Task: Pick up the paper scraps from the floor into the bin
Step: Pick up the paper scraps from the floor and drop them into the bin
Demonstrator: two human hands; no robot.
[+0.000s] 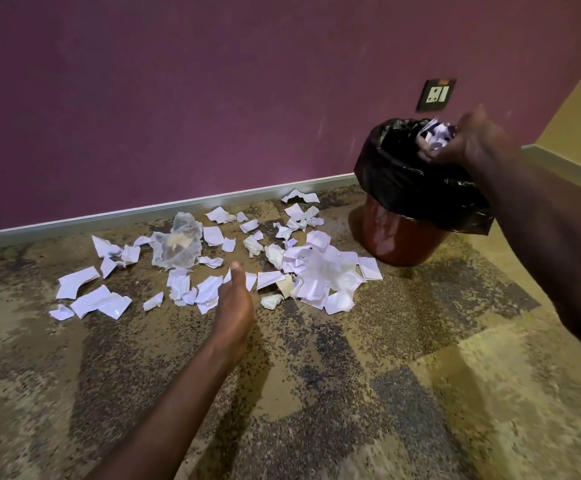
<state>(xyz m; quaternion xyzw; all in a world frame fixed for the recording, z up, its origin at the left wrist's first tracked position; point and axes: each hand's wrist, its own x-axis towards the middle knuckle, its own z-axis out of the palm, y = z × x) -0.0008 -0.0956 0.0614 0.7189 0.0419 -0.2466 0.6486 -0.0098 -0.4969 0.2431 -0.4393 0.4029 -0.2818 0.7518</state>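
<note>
Our right hand point(469, 140) grips a paper wad point(436, 136) over the bin point(406, 237); left hand point(233, 299) relaxed, w/ nothing held; early release could spill scraps.

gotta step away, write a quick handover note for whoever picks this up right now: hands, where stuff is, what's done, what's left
Right hand: grips a bunch of paper scraps over the open mouth of the red bin, which is lined with a black bag; not yet dropped.
Left hand: open, holding nothing, low over the near edge of the scraps on the floor.
Done: one handful is at the bin.
Left: release it, then clear the many scraps and the clear plastic piece spread on the carpet along the purple wall.
</note>
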